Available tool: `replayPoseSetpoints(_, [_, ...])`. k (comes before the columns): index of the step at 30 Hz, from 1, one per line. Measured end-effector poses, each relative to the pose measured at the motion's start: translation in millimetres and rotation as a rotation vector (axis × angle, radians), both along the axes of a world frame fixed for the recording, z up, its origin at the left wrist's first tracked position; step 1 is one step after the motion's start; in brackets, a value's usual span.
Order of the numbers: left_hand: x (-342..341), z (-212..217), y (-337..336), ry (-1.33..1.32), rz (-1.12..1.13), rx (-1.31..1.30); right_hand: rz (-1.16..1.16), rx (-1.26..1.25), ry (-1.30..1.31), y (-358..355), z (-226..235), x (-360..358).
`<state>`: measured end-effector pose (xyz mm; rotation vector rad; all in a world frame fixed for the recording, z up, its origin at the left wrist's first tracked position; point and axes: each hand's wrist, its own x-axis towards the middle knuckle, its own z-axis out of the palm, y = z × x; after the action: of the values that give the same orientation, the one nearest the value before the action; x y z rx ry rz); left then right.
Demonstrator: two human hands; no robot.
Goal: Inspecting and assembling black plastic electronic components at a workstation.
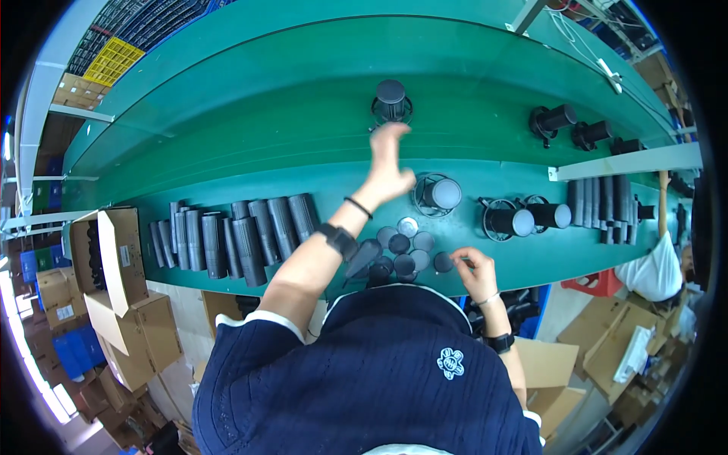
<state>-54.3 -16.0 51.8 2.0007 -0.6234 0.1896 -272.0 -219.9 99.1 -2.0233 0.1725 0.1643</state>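
My left hand point(388, 163) is stretched out over the green surface, open, with thumb and fingers apart. Just beyond its fingertips stands a black cylinder with a ring-shaped base point(390, 95); whether they touch it I cannot make out. Closer to me, to the right of that hand, is another such cylinder in a round frame point(441, 194). Near my body, my right hand point(478, 274) is closed, thumb and fingertip pinching the edge of a dark round disc point(443, 262). Several loose discs point(404, 264) lie in a cluster left of it, one shiny disc point(408, 227) among them.
Dark ribbed tubes point(246, 235) stand in a row on the left. More framed cylinders point(509, 221) sit on the right, some on the farther green strip point(470, 91). A metal bar point(629, 162) crosses at right. Cardboard boxes point(136, 326) stand at lower left.
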Motion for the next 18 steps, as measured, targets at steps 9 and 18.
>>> replayPoseSetpoints(9, [-45,-9,-18,0.844,-0.185,-0.582,0.118,-0.041,0.051,19,1,22])
replayPoseSetpoints(18, [-90,65,25,0.831,0.006,-0.806,-0.014,0.100,-0.323,53,-13,43])
